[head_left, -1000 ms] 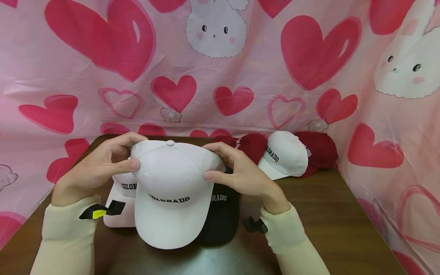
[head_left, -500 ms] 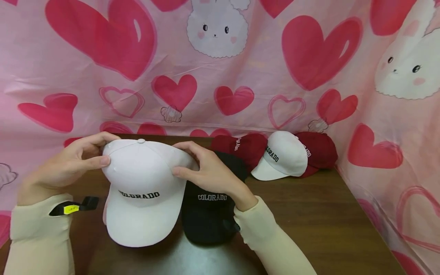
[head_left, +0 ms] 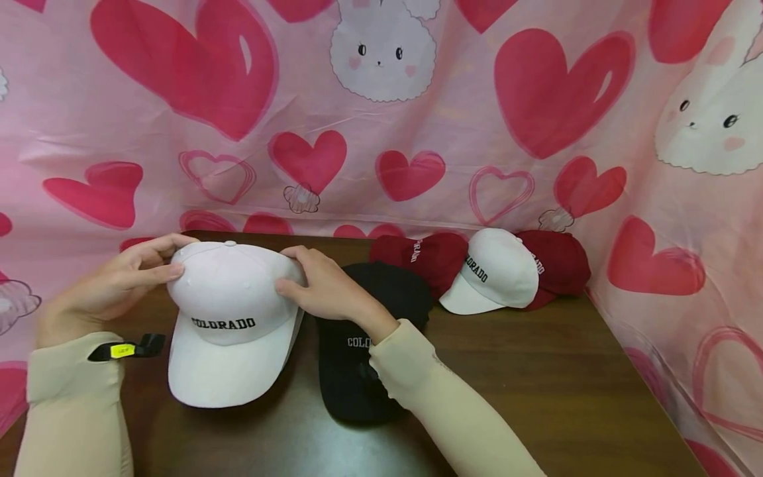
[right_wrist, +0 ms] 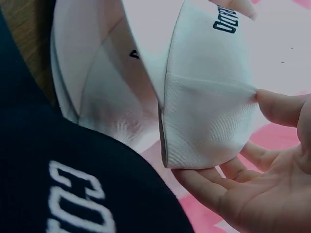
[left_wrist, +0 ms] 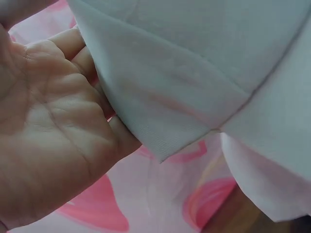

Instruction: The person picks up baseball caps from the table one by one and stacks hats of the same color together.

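Both hands hold a white baseball cap (head_left: pixel 232 291) lettered COLORADO by the two sides of its crown, its brim toward me. My left hand (head_left: pixel 128 278) pinches the left side, thumb in front and fingers behind. On the other side my right hand (head_left: pixel 322 285) grips in the same way. A second pale cap (right_wrist: pixel 112 87) shows close beyond the held one in the right wrist view; from the head it is almost wholly covered. Whether the two caps touch is unclear. Just right of them lies a black cap (head_left: pixel 352 371), partly behind my right forearm.
At the back right of the brown table (head_left: pixel 536 384) a dark red cap (head_left: pixel 438 258), a white cap (head_left: pixel 503 271) and another dark red cap (head_left: pixel 563 262) lie in an overlapping row. A pink heart-print cloth (head_left: pixel 357 119) hangs behind the table and along its right side.
Both hands have carried the white cap left, away from in front of the black cap, and lowered it slightly. It now hides the pale cap that showed at its left.
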A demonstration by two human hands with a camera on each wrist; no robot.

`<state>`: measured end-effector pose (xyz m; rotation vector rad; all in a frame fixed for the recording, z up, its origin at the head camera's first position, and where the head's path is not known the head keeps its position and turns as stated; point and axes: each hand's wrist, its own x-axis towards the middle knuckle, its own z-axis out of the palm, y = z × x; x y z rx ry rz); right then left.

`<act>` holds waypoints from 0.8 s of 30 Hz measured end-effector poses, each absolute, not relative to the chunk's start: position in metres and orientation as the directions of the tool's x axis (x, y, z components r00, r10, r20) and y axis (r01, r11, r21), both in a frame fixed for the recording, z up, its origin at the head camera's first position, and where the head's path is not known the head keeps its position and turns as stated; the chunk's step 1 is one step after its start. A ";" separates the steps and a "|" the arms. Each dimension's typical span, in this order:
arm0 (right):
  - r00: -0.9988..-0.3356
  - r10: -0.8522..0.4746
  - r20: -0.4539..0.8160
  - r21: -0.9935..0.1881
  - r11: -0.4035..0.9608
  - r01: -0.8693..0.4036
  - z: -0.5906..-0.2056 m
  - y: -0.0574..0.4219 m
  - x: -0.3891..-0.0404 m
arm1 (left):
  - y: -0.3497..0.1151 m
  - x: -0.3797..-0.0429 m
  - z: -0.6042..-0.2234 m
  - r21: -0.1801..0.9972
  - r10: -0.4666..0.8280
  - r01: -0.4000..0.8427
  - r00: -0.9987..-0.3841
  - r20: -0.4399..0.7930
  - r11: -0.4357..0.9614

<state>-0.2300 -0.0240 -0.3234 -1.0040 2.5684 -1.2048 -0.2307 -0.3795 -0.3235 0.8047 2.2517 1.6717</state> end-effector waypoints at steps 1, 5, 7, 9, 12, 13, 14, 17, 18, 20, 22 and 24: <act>-0.776 -0.616 0.140 -0.719 0.476 -0.507 -0.325 -0.026 -0.231 | -0.381 -0.233 -0.326 0.936 0.545 0.282 -0.829 0.127 0.211; -0.796 -0.599 0.088 -0.695 0.536 -0.480 -0.329 -0.034 -0.233 | -0.384 -0.239 -0.336 0.940 0.526 0.247 -0.846 0.089 0.238; -0.805 -0.590 0.065 -0.690 0.556 -0.464 -0.331 -0.037 -0.233 | -0.386 -0.243 -0.342 0.944 0.528 0.243 -0.844 0.091 0.225; -0.814 -0.580 0.046 -0.686 0.574 -0.447 -0.334 -0.040 -0.233 | -0.386 -0.245 -0.346 0.945 0.528 0.244 -0.844 0.096 0.218; -0.826 -0.563 0.027 -0.678 0.596 -0.429 -0.337 -0.043 -0.234 | -0.387 -0.248 -0.352 0.948 0.525 0.233 -0.847 0.089 0.216; -0.829 -0.559 0.024 -0.675 0.603 -0.425 -0.338 -0.044 -0.234 | -0.388 -0.249 -0.353 0.947 0.522 0.232 -0.849 0.084 0.224; -0.833 -0.553 0.021 -0.673 0.608 -0.421 -0.339 -0.045 -0.234 | -0.388 -0.249 -0.354 0.944 0.518 0.230 -0.852 0.077 0.237; -0.844 -0.537 0.011 -0.669 0.623 -0.405 -0.342 -0.047 -0.234 | -0.387 -0.251 -0.356 0.935 0.504 0.220 -0.862 0.052 0.279; -0.848 -0.530 0.008 -0.664 0.631 -0.401 -0.343 -0.048 -0.234 | -0.387 -0.252 -0.356 0.932 0.496 0.212 -0.867 0.042 0.293; -0.856 -0.516 0.001 -0.651 0.650 -0.392 -0.345 -0.051 -0.235 | -0.386 -0.252 -0.357 0.927 0.476 0.189 -0.879 0.012 0.326; -0.864 -0.504 -0.007 -0.632 0.672 -0.387 -0.347 -0.053 -0.236 | -0.385 -0.252 -0.358 0.925 0.456 0.152 -0.890 -0.025 0.347; -0.870 -0.492 -0.013 -0.612 0.692 -0.382 -0.349 -0.055 -0.236 | -0.384 -0.252 -0.359 0.920 0.442 0.127 -0.895 -0.055 0.370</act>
